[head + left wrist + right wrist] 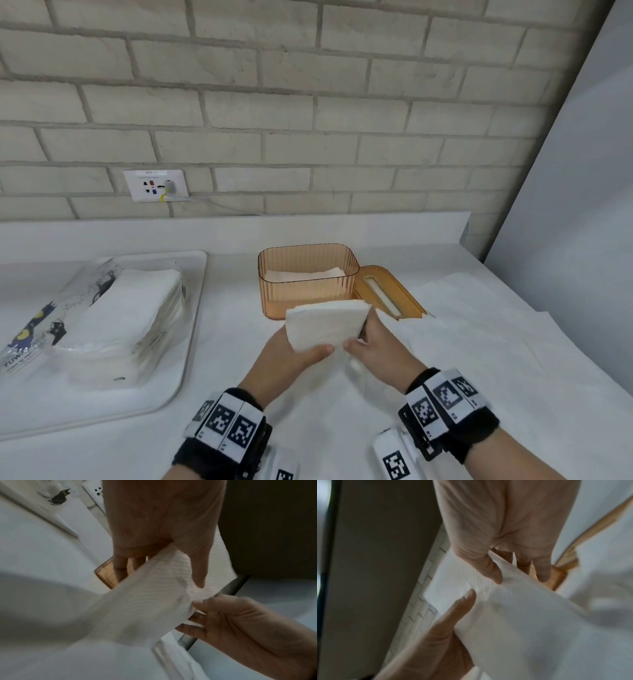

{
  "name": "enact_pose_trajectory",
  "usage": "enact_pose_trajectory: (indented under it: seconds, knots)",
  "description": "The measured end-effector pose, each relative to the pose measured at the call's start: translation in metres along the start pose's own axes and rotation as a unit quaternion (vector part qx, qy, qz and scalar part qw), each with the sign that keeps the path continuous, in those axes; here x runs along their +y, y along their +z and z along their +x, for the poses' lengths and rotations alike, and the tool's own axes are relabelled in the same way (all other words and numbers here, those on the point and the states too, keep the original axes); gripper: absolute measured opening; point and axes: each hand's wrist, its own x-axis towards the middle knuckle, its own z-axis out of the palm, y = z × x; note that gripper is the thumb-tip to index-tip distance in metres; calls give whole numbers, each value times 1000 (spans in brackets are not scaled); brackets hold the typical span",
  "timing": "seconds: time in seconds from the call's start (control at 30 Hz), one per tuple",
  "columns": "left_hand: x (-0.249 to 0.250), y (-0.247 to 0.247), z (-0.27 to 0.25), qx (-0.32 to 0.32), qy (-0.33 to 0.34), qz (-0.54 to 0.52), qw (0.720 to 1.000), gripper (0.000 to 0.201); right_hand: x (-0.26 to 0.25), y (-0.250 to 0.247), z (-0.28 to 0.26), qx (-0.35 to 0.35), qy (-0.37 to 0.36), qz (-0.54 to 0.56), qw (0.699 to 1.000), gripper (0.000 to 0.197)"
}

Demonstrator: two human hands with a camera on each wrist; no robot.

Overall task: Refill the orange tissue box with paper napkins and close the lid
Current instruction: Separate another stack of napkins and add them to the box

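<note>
The white tabletop (pixel 308 411) filled the lower half of the head view, with a tray (pixel 191 329) at the left carrying an opened plastic pack of napkins (pixel 113 318). At the frame's centre stood the orange tissue box (pixel 305 284), open-topped, a low layer of white paper already lying on its floor. Its lid (pixel 394 291) lay flat just to the right of the box, touching or nearly touching its wall, slot facing up.

Just below the box, slightly overlapping its front wall in the picture, a folded stack of napkins (pixel 327 325) was held above the tabletop. The left hand (pixel 291 356) gripped the stack's lower left edge, thumb on top and fingers (pixel 120 566) underneath; the right hand (pixel 380 346) pinched its lower right corner, thumb over and fingers (pixel 542 572) behind.

The likeliest trouble was the stack itself: it was soft and held only along one edge, so the free far end could sag or fan apart and catch on the box's near rim as it went in, leaving sheets crumpled or draped over the wall. Draped sheets would then stop the lid from seating. A hard push against the rim might also slide the light box back toward the wall. The lid sat close enough that a right wrist swinging out could knock it.
</note>
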Motion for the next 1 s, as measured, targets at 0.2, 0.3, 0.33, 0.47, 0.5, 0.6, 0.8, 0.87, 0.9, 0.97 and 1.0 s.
enact_pose_trajectory:
  seconds: [0.2,0.3,0.33,0.47,0.5,0.6,0.8,0.87,0.9,0.97,1.0]
  knots:
    - [-1,5,3,52,-25,65,996,32,2,3,4,22,-11,26,999,51]
    - [9,2,5,51,-6,117,992,17,-23,-16,0,80,-119,-63,988,50]
    - [13,2,5,42,5,146,988,13,-32,-23,1,90,-164,-122,975,54]
    - [30,5,7,24,57,195,979,13,-52,-35,13,51,-203,-333,919,35]
    - [33,3,6,24,58,182,981,19,-52,-37,14,42,-190,-329,924,30]
    - [31,-14,-3,28,21,108,993,20,-47,-48,11,54,-126,-197,971,29]
    - [1,-29,-16,-29,-46,-50,997,65,-12,-52,5,77,-24,51,995,25]
    - [-2,-27,-14,-4,-38,-44,998,55,-4,-49,4,58,-15,112,992,27]
    - [-4,-26,-12,5,-34,-36,999,45,0,-47,3,45,-10,129,991,29]
    - [-8,-26,-10,-3,-34,0,999,28,14,-41,-1,36,13,110,993,28]
    - [-13,-26,-9,-18,-41,26,999,22,22,-37,-3,40,28,73,996,24]
